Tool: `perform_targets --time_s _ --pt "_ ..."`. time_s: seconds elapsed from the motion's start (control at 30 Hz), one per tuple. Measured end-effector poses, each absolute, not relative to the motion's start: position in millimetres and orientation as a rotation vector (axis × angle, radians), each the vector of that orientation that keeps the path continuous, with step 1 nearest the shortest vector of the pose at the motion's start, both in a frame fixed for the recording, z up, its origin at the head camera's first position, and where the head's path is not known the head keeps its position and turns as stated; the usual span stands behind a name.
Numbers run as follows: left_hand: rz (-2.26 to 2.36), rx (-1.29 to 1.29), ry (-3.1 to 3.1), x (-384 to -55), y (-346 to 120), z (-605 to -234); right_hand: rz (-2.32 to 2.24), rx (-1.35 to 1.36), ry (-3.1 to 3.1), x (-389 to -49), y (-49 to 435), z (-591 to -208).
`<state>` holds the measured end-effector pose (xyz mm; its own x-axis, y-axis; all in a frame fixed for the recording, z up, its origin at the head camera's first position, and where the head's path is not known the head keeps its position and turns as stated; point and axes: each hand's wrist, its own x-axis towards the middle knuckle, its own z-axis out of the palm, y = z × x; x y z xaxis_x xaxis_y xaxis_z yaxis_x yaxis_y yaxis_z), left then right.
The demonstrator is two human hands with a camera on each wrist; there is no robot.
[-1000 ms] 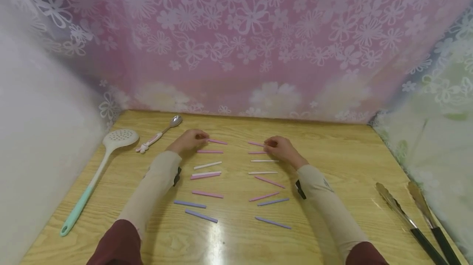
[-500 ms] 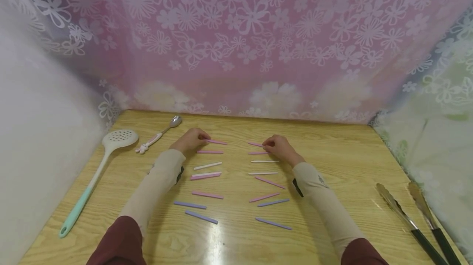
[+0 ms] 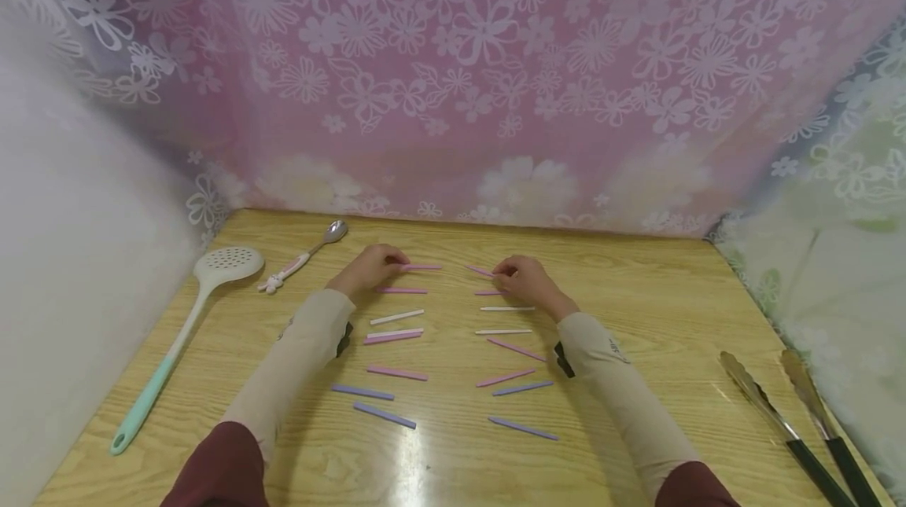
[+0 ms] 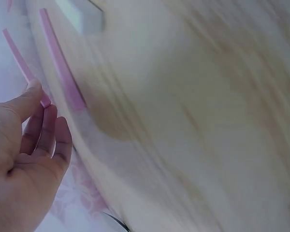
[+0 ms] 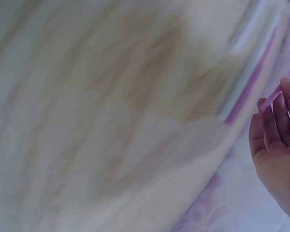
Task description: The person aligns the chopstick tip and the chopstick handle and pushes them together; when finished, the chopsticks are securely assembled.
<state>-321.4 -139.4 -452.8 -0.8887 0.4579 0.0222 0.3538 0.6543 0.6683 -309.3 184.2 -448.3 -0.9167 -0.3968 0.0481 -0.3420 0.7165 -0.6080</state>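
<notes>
Between thumb and fingertips, my left hand [image 3: 368, 267] pinches one end of a thin pink stick [image 3: 425, 266], which points right, toward the middle; the left wrist view shows that pinch on the pink stick [image 4: 17, 53] too. Opposite, my right hand [image 3: 529, 284] pinches another thin pink stick [image 3: 479, 270] whose free end points left. A gap separates the two sticks. Just in front of the left hand lies a pink stick [image 3: 402, 291]. A matching pink stick [image 3: 491, 293] lies on the table by the right hand, which partly covers it.
Two columns of pink, white and purple sticks run toward me, including a white stick [image 3: 506, 308] and a purple stick [image 3: 384, 415]. A slotted skimmer [image 3: 230, 262] and a spoon [image 3: 307, 257] lie left. Metal tongs [image 3: 760, 397] lie right. A floral curtain [image 3: 453, 98] closes off the back.
Both held sticks have moved toward each other and slightly up in the view, the right hand shifting left. The left stick has turned nearly level. The other sticks look unmoved.
</notes>
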Motion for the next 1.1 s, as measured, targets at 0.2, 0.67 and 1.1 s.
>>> perform_targets --time_s 0.2,0.67,1.1 --pt "1.108 0.626 2.684 -317 -134 -446 -1.045 -0.66 2.841 -304 166 -438" --pt "1.181 0.696 2.648 -312 -133 -446 -1.097 -0.621 2.761 -296 155 -429" --pt "1.181 0.759 2.624 -308 -133 -443 -1.104 -0.649 2.748 -294 155 -427"
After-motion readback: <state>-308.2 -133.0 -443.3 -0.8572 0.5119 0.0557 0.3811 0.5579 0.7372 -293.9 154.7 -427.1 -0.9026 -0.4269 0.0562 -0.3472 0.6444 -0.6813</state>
